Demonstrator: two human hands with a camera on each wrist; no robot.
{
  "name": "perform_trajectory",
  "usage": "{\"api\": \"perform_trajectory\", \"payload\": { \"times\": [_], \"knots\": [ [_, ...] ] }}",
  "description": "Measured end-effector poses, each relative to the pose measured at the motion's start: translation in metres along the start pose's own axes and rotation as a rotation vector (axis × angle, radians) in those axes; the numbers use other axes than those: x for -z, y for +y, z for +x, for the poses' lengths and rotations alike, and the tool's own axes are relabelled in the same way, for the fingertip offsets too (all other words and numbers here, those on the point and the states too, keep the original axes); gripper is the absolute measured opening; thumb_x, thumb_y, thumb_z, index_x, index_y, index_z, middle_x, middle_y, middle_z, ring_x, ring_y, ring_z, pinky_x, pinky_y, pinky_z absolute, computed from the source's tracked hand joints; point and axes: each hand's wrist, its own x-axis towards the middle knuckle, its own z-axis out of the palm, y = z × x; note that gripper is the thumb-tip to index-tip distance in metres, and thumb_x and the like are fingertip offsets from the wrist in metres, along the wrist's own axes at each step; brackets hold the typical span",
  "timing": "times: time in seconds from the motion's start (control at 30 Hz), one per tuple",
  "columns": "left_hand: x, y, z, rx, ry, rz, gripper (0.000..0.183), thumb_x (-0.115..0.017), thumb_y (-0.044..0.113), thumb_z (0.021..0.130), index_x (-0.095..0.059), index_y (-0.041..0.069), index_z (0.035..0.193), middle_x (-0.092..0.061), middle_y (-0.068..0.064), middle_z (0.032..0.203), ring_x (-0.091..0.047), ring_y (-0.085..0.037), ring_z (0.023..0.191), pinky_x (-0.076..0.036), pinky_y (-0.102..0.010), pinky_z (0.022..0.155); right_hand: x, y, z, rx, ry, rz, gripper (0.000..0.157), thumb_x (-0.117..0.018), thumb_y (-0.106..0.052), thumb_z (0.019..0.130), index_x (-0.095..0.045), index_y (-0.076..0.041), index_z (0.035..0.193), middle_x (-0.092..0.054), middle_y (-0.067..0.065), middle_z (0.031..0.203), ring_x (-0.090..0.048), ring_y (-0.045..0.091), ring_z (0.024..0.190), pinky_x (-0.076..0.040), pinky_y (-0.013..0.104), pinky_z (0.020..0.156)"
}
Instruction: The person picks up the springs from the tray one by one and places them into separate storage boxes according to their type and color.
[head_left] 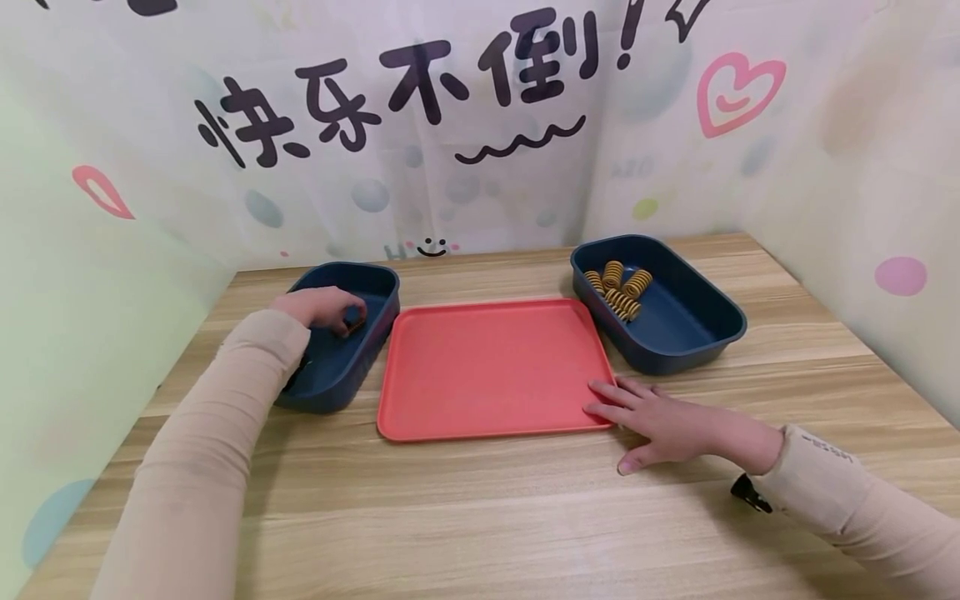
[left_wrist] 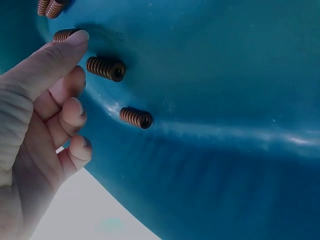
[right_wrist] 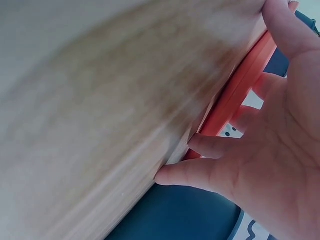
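My left hand [head_left: 318, 307] reaches down into the left blue bin [head_left: 386, 287]. In the left wrist view its thumb tip covers one end of a brown coil spring [left_wrist: 64, 35], which it pinches; the index finger is mostly hidden behind the thumb. Loose by that hand lie another coil spring [left_wrist: 105, 68], a further spring [left_wrist: 135, 117] nearer the bin wall, and a pair of springs [left_wrist: 50, 7] at the top edge. On the near right corner of the red tray [head_left: 495, 371], my right hand [head_left: 663, 425] rests with fingers spread, some touching the rim.
At the right stands a second blue bin [head_left: 693, 321] with several yellow-brown coil springs [head_left: 618, 292] at its left end. The red tray sits between both bins on the wooden table [head_left: 450, 517]. Behind is a printed cloth [head_left: 420, 200]. A black clip [head_left: 750, 493] hangs by the right sleeve.
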Motion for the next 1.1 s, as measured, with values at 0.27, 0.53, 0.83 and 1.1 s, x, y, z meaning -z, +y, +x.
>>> {"api": "perform_trajectory", "payload": {
  "times": [0.27,0.53,0.83,1.1],
  "knots": [
    [-0.003,0.001,-0.002,0.023,-0.007,-0.003,0.027,-0.067,0.008,0.082,-0.058,0.011,0.107,-0.058,-0.009,0.091,-0.050,-0.024,0.082,-0.043,-0.041,0.076,0.001,-0.002,0.000,-0.002,-0.001,0.002,0.085,-0.052,-0.062,0.079,-0.031,-0.011,0.143,-0.017,0.019,0.150,-0.010,0.050,0.133,-0.021,0.074,0.090],
    [-0.003,0.001,-0.003,0.031,0.011,-0.003,0.029,-0.067,0.007,0.081,-0.058,0.011,0.108,-0.058,-0.010,0.094,-0.049,-0.026,0.083,-0.043,-0.041,0.077,0.001,-0.002,0.000,-0.004,-0.005,0.007,0.085,-0.053,-0.062,0.079,-0.031,-0.011,0.143,-0.016,0.018,0.150,-0.010,0.049,0.133,-0.022,0.073,0.091],
    [0.007,0.003,-0.011,0.038,0.031,-0.022,0.033,-0.065,0.006,0.081,-0.056,0.008,0.113,-0.056,-0.011,0.087,-0.050,-0.021,0.072,-0.042,-0.034,0.066,0.001,-0.004,0.000,-0.005,-0.008,0.010,0.085,-0.054,-0.061,0.079,-0.031,-0.010,0.143,-0.016,0.019,0.149,-0.010,0.050,0.133,-0.021,0.073,0.090],
    [0.020,-0.001,-0.024,-0.017,0.078,-0.043,0.036,-0.064,0.006,0.082,-0.053,0.000,0.115,-0.055,-0.009,0.079,-0.049,-0.020,0.067,-0.043,-0.033,0.063,0.001,-0.004,0.000,-0.009,-0.008,0.005,0.085,-0.054,-0.061,0.079,-0.031,-0.009,0.143,-0.016,0.020,0.149,-0.011,0.050,0.133,-0.022,0.073,0.091]
  ]
}}
